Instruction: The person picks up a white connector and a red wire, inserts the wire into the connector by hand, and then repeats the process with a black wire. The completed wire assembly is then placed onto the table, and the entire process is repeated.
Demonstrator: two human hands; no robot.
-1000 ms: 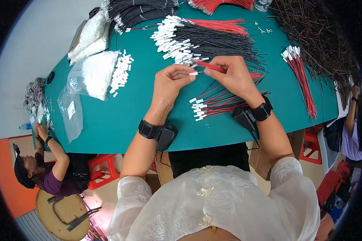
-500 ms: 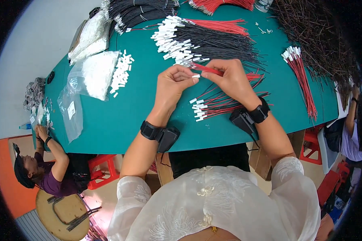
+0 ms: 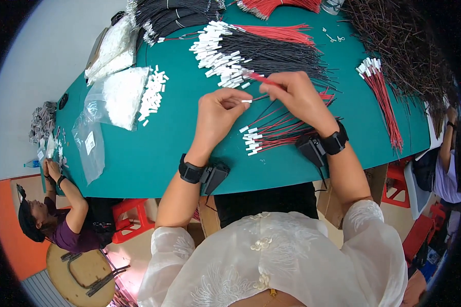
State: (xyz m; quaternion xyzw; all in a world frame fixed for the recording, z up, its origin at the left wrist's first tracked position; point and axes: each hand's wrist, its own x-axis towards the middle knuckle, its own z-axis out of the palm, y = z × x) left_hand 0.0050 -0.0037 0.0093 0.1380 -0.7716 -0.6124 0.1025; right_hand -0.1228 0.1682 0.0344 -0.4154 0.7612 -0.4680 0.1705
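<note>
Hard to make out: connector [image 3: 246,101] tiny, only a white speck betw. fingertips; wire end under right fingers hidden. Far wire piles cut off at frame top; dark tangle [image 3: 410,56] far right lost in fisheye rim. Co-worker at left partly cut by table [image 3: 138,169] edge.

Table teal, smooth, matte. Wires thin, flexible, red and black, tipped w/ small white blocky plugs. Loose white plugs [image 3: 152,94] heaped beside clear crinkly bags [image 3: 112,97], far left. Black bands w/ boxy units on both wrists.

Left hand [image 3: 216,116]: thumb and forefinger pressed together, pinching the white connector, other fingers curled. Right hand [image 3: 298,97]: fingers closed around red wire [image 3: 261,79], wire slanting up-left from the pinch. Both hands close together, just above table centre, over small finished bundle [image 3: 271,135] lying near. Big bundle [image 3: 261,51] just beyond hands.
</note>
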